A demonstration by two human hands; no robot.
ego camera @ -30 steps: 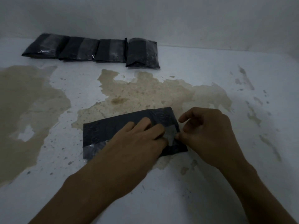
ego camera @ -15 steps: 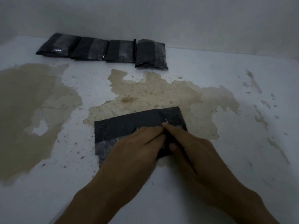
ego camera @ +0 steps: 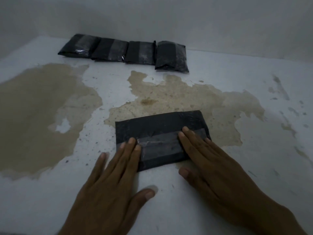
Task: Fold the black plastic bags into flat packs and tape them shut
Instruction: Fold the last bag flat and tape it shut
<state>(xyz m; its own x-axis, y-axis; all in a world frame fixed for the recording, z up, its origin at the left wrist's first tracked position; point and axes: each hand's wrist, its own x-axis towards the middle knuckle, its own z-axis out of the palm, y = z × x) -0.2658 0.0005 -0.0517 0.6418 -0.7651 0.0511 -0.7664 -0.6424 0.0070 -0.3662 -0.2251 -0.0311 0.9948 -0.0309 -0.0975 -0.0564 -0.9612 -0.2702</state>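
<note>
A folded black plastic bag pack (ego camera: 160,126) lies flat on the stained white surface in front of me. A strip of clear tape (ego camera: 159,143) runs lengthwise along its near half. My left hand (ego camera: 115,184) lies flat with straight fingers, its fingertips pressing the left end of the tape. My right hand (ego camera: 208,160) also lies flat, its fingers pressing the tape's right end. Both hands cover the pack's near corners.
Several taped black packs (ego camera: 123,50) lie in a row at the back, against the wall (ego camera: 169,17). The white surface (ego camera: 254,68) has large brown worn patches at the left and centre.
My hands were bunched together at the pack's right end, the right one pinching the tape. They have slid apart and now lie flat at either end of the tape strip.
</note>
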